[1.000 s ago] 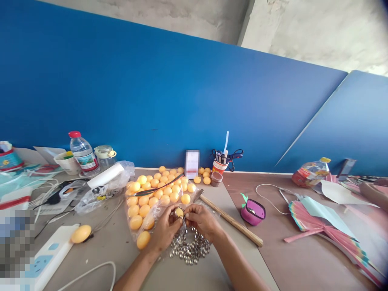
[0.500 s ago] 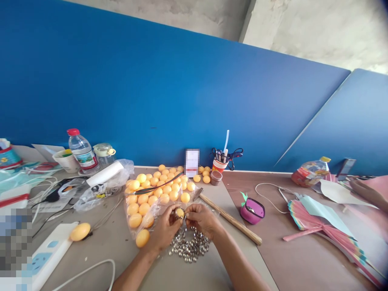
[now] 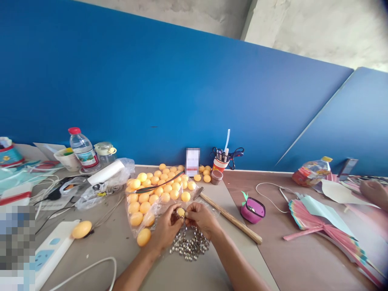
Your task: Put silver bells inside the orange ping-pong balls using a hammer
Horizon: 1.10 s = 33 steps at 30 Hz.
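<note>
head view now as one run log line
left hand: holds small round piece | right hand: at its edge | near hands: shiny bits, orange balls, wooden-handled tool

My grey table [image 3: 184, 279] carries a heap of silvery beads [image 3: 191, 249] towards the edge nearest me, bagged orange balls [image 3: 165, 197] stretching to the far edge, a wooden-handled hammer [image 3: 230, 217] slanting across the right edge, and a white power strip [image 3: 58, 249] towards the near left corner.
</note>
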### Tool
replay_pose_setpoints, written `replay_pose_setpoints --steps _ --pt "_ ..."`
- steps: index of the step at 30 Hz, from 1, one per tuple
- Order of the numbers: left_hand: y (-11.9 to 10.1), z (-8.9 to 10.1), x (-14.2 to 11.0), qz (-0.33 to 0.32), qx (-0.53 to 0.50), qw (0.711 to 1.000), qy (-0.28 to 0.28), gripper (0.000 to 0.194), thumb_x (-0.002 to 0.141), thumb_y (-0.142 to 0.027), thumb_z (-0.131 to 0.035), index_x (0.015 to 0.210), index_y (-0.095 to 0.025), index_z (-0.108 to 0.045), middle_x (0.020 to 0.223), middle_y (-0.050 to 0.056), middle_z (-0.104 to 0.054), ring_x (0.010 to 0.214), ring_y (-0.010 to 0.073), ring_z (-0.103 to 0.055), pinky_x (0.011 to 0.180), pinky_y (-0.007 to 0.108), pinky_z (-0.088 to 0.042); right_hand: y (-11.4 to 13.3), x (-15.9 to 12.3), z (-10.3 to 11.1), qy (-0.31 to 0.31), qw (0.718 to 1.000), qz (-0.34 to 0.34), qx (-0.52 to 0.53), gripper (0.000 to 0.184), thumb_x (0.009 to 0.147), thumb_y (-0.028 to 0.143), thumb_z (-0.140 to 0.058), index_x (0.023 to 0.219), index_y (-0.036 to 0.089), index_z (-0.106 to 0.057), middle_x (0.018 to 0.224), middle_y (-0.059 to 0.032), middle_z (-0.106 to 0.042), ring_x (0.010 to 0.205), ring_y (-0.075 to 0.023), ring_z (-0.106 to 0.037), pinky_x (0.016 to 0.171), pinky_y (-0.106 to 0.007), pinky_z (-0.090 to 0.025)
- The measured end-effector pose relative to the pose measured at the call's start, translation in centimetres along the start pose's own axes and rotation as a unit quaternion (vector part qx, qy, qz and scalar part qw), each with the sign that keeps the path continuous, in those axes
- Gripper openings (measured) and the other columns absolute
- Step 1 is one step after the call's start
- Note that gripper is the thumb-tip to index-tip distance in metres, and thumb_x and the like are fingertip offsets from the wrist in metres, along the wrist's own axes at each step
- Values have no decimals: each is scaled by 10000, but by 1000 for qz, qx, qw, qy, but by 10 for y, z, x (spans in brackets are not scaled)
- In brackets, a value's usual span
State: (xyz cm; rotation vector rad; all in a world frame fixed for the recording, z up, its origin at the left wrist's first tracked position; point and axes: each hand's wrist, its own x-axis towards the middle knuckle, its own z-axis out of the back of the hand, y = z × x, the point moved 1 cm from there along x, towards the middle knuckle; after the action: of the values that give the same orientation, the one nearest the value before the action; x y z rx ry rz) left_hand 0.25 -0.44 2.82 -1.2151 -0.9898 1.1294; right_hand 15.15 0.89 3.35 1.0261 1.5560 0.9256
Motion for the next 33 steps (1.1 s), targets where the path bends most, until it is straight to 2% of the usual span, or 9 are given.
replay_pose_setpoints --steps 3,6,8,12,15,18,26,29,33 --pt "3 -1 2 -4 -44 999 -1 443 716 -284 -678 1145 -203 -608 1055 72 -700 1007 259 -631 883 366 -485 6 -1 2 23 1000 4 1 325 533 365 -748 647 201 -492 483 66 -534 459 -104 -493 530 -253 -390" --pt "4 0 7 9 -92 996 -4 444 696 -297 -700 1115 -189 -598 973 55 -688 859 224 -659 798 346 -506 19 -2 17 33 999 31 -24 296 614 403 -692 684 207 -481 466 84 -468 433 -88 -411 494 -232 -327" --pt "3 1 9 20 -118 993 -8 442 691 -321 -707 1092 -177 -589 872 25 -661 742 193 -656 741 330 -505 29 0 37 -44 988 98 -112 202 701 377 -607 713 203 -504 483 79 -449 458 -97 -408 511 -234 -313" --pt "1 3 11 30 -168 985 -26 449 678 -359 -730 1061 -171 -590 863 12 -625 727 186 -669 768 334 -503 38 5 73 -244 863 137 -421 42 740 189 -543 752 175 -581 780 -45 -630 754 -174 -567 674 -272 -382" --pt "0 3 10 40 -192 980 -36 470 645 -361 -761 1046 -183 -590 916 17 -621 725 186 -680 778 342 -509 33 8 83 -259 773 69 -576 176 750 141 -528 887 164 -637 951 -101 -653 899 -228 -585 739 -300 -386" --pt "-2 2 9 43 -202 978 -39 480 616 -346 -779 1031 -186 -597 906 9 -619 711 183 -682 776 341 -512 27 9 83 -235 731 35 -640 226 776 144 -513 946 172 -660 1006 -108 -652 952 -247 -588 743 -301 -383" --pt "7 3 11 63 -237 968 -50 517 601 -366 -804 1048 -197 -607 927 15 -625 714 180 -675 797 360 -516 25 11 79 -272 733 125 -611 245 868 123 -408 962 137 -634 985 -119 -630 801 -188 -595 676 -270 -383" --pt "11 1 12 73 -280 955 -65 546 589 -366 -823 1060 -201 -602 906 6 -614 719 164 -654 793 355 -525 37 2 71 -287 764 238 -527 271 915 202 -356 950 146 -619 930 -101 -620 709 -172 -570 627 -269 -391" --pt "13 -1 13 83 -307 945 -76 542 585 -375 -837 1036 -199 -596 880 -2 -608 727 150 -645 765 320 -524 50 -16 49 -179 826 326 -424 315 934 331 -371 806 163 -604 734 -43 -602 642 -159 -541 596 -254 -401"
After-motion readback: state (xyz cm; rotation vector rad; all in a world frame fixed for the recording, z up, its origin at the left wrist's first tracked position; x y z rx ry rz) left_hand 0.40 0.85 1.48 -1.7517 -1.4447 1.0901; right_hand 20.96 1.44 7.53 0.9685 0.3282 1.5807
